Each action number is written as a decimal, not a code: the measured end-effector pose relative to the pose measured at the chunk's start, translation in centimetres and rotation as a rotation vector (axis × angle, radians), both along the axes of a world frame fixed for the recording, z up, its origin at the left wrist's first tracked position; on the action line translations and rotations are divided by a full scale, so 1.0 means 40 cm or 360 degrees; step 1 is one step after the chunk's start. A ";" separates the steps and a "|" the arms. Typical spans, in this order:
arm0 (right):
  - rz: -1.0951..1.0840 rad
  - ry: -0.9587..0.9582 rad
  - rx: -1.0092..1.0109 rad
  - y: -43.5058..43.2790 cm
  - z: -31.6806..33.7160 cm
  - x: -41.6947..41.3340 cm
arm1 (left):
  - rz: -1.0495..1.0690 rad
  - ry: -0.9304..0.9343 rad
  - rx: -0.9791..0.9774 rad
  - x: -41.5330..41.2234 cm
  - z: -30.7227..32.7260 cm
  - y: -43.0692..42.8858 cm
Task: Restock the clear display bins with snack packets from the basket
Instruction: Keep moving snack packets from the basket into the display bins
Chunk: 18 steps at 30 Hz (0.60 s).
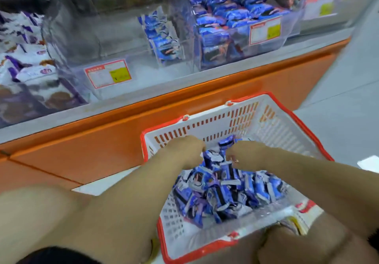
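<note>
1. The orange counter (102, 140) is carrying clear display bins (127, 44) on the far side.
2. The white basket (287, 124) is sitting near me, holding blue snack packets (225, 192).
3. My left hand (184, 150) and right hand (244, 157) are both curling closed around packets from the pile.

The orange counter (205, 107) is carrying clear bins (114, 44) side by side; the basket (272, 124) is sitting on the floor (346, 91) beside it.
</note>
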State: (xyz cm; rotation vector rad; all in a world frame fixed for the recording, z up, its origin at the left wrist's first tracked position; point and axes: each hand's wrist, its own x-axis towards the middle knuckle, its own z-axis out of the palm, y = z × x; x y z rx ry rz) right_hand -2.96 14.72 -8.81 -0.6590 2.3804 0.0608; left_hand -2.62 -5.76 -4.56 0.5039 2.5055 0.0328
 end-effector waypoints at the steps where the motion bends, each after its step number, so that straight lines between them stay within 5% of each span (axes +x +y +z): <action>1: -0.0013 -0.0061 -0.0012 -0.006 -0.024 0.003 | 0.0028 -0.0080 -0.0028 0.007 -0.049 0.001; 13: -0.0781 -0.0205 -0.0416 -0.144 -0.307 -0.006 | 0.0553 -0.0455 0.0206 0.063 -0.346 -0.057; 18: -0.0674 -0.0278 -0.0331 -0.175 -0.318 -0.005 | 0.0667 -0.0407 0.0267 0.064 -0.344 -0.074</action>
